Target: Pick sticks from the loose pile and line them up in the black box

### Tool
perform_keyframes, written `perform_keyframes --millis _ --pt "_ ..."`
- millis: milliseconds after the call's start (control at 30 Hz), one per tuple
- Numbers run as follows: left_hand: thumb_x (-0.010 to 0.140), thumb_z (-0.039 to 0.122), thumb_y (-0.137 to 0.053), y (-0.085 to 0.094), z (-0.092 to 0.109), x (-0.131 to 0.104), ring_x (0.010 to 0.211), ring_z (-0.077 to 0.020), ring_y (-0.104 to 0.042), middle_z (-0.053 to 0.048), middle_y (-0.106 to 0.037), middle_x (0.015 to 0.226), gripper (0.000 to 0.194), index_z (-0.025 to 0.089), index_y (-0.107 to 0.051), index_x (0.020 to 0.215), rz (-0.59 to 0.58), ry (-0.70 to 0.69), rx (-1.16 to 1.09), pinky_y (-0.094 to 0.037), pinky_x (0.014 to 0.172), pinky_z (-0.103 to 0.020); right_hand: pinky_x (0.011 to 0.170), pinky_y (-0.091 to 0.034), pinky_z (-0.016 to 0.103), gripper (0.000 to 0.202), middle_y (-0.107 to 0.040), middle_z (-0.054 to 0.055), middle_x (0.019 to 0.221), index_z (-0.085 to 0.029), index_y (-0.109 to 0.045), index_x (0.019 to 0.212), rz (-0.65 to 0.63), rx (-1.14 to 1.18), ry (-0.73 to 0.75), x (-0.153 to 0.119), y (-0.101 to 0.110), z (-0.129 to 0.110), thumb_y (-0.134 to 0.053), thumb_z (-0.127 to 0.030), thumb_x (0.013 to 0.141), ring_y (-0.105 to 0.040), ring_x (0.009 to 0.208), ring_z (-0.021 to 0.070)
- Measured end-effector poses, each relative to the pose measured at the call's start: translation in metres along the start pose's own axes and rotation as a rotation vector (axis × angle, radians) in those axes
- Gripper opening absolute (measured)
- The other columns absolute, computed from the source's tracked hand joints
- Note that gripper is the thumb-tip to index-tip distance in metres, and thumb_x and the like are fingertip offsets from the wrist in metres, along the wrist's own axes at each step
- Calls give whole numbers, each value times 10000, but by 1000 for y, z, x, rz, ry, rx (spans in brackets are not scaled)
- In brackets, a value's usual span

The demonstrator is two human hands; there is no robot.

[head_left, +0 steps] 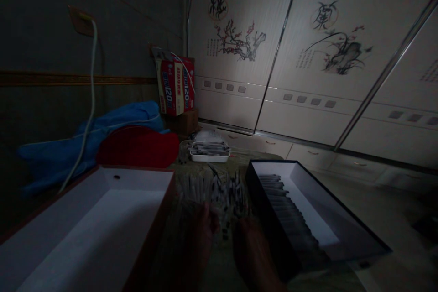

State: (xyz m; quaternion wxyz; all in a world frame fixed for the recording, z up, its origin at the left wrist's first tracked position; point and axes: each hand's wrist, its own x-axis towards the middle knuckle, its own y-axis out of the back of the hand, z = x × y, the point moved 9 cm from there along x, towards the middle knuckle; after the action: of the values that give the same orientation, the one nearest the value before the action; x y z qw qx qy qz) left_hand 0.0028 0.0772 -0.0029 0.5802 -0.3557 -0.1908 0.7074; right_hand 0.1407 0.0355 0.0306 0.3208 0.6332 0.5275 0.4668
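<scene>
My left hand (204, 226) is low in the middle of the table, fingers drawn together; whatever is between them is lost in the dark. Beside it, my right hand (249, 235) looks curled closed near the dark box's wall, its fingertips hidden. Just beyond the left hand lie clear thin tubes (195, 187). Dark, slim pen-like parts (236, 191) lie beyond the right hand, and small black pieces (225, 232) sit between both hands. In the dark-sided box (330, 212) on the right, pen-like sticks (287, 210) lie in a long row.
A large red-edged box (112, 219) with a white inside stands at left. Farther back is a white tray (210, 157) of thin sticks. Red cloth (138, 146), blue cloth (119, 121), a hanging white cable (92, 86) and a red carton (176, 84) are behind, beside sliding doors (239, 114).
</scene>
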Motion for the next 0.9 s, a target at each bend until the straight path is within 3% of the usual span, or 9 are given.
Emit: perform_keyframes --millis 100,200,400,600,900 --pt "524 426 -787 0 -1 4 469 -91 -550 39 -601 537 346 154 -604 636 -37 -63 85 -414 448 -203 731 -462 336 346 -654 126 976 -181 -645 964 -9 -55 3 -2 -8 3 -396 -24 781 -612 895 250" --pt "532 468 -762 5 -1 8 476 -104 -553 25 -602 542 363 153 -609 625 -30 -115 168 -417 461 -219 801 -453 362 327 -641 153 1035 -152 -628 1010 71 -2 26 -3 -9 7 -407 -52 791 -598 962 266" --pt "592 477 -715 6 1 8 490 -119 -551 20 -584 538 334 162 -605 603 -63 -196 307 -431 489 -239 681 -466 254 198 -641 71 857 -178 -576 929 241 477 -32 -3 13 13 -424 -294 882 -605 756 176" --pt "581 467 -725 7 -3 4 598 -174 -611 -15 -632 605 321 167 -644 660 -62 -180 377 -475 577 -279 678 -454 220 194 -631 32 868 -189 -576 950 240 771 -82 -4 16 12 -486 -334 856 -598 782 161" --pt "564 396 -763 4 -11 2 652 -181 -627 -32 -658 700 294 165 -664 717 -112 -128 272 -503 610 -288 649 -471 222 190 -656 39 810 -174 -607 906 240 842 -98 -4 14 11 -509 -320 832 -618 734 167"
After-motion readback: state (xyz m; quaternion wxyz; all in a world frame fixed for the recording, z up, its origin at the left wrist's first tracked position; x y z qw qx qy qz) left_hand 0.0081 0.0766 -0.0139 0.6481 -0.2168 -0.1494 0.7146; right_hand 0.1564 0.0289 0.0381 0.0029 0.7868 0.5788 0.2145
